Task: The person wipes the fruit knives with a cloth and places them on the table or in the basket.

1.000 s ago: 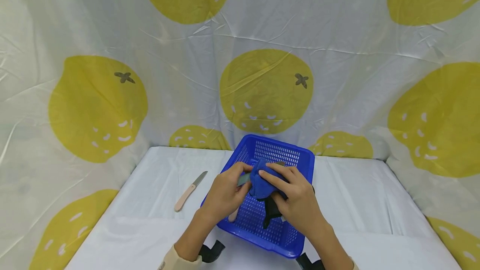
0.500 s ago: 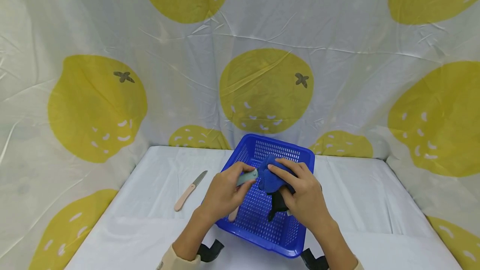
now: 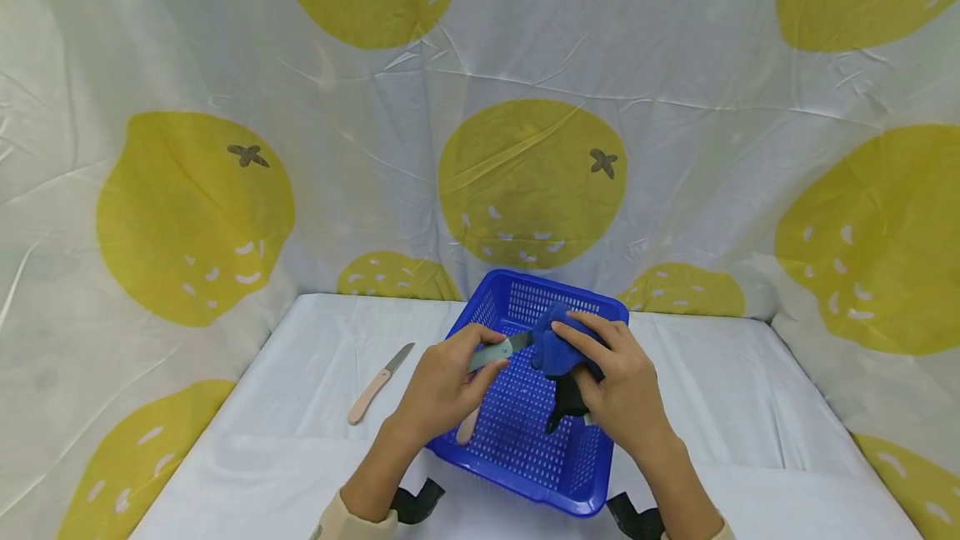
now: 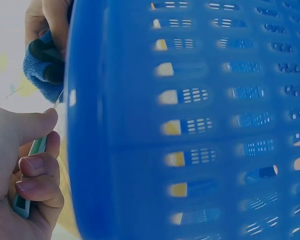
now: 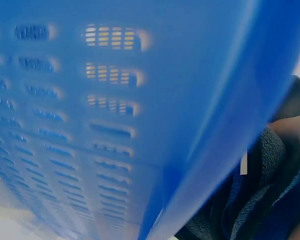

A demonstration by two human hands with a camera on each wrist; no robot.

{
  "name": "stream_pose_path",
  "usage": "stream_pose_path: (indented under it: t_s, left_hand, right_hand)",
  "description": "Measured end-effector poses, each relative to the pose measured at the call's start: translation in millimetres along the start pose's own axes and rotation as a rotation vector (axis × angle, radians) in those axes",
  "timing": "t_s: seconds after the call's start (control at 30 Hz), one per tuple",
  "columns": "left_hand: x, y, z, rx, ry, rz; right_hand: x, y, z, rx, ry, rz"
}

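Observation:
My left hand [image 3: 448, 377] grips the pale green handle of a small knife [image 3: 491, 354] above the blue basket [image 3: 517, 492]. In the left wrist view, fingers curl round that green handle [image 4: 38, 146]. Part of the blade shows between the handle and a blue cloth [image 3: 555, 347]; its tip is hidden by the cloth. My right hand [image 3: 621, 382] pinches the cloth, folded about the blade, and a black part hangs below it. The right wrist view shows the cloth [image 5: 270, 165] beyond the basket's wall, with the right hand mostly out of view.
Another knife [image 3: 371, 394] with a pale pink handle lies on the white table cover [image 3: 300, 440], left of the basket. A similar pink handle [image 3: 467, 427] rests inside the basket. Behind hangs a lemon-patterned curtain [image 3: 360, 148].
My right hand and the cloth have slid right, away from the handle, baring part of the blade. The left hand keeps its grip and has shifted slightly left.

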State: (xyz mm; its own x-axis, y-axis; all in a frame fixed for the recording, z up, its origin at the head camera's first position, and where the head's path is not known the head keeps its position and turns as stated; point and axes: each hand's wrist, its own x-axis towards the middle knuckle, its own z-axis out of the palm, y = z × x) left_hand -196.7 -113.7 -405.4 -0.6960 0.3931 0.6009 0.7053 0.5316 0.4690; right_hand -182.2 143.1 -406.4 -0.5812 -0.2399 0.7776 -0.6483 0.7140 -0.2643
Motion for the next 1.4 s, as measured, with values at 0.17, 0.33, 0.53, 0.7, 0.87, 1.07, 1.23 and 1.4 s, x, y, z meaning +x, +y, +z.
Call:
stream_pose_path:
  t_s: [0.17, 0.33, 0.53, 0.7, 0.87, 1.07, 1.23, 1.4]
  left_hand:
    - [0.0, -2.2, -2.0, -0.005, -0.012, -0.029]
    - [0.0, -2.7, -5.3, -0.041, -0.010, -0.078]
    - [-0.4, -1.4, -7.0, -0.054, -0.007, -0.111]
    - [-0.3, 0.1, -5.6, -0.053, 0.008, -0.084]
    - [-0.3, 0.5, -1.8, -0.038, 0.020, -0.052]
    - [-0.6, 0.2, 3.3, -0.010, 0.035, -0.015]
    - [-2.0, 5.0, 4.5, 0.003, 0.030, -0.016]
    - [-1.9, 8.9, 4.7, 0.009, 0.023, -0.016]
  right_hand:
    - [0.1, 7, -5, -0.013, 0.032, 0.033]
    - [0.4, 13, -12, -0.030, 0.068, 0.074]
    - [0.1, 13, -17, -0.014, 0.087, 0.094]
    - [-0.3, 4, -14, 0.015, 0.063, 0.059]
    - [0.8, -11, -8, 0.048, 0.031, -0.014]
    - [-1.1, -27, 2, 0.065, -0.024, -0.083]
    - [-3.0, -31, 10, 0.077, -0.066, -0.086]
    - [-3.8, -30, 11, 0.066, -0.061, -0.065]
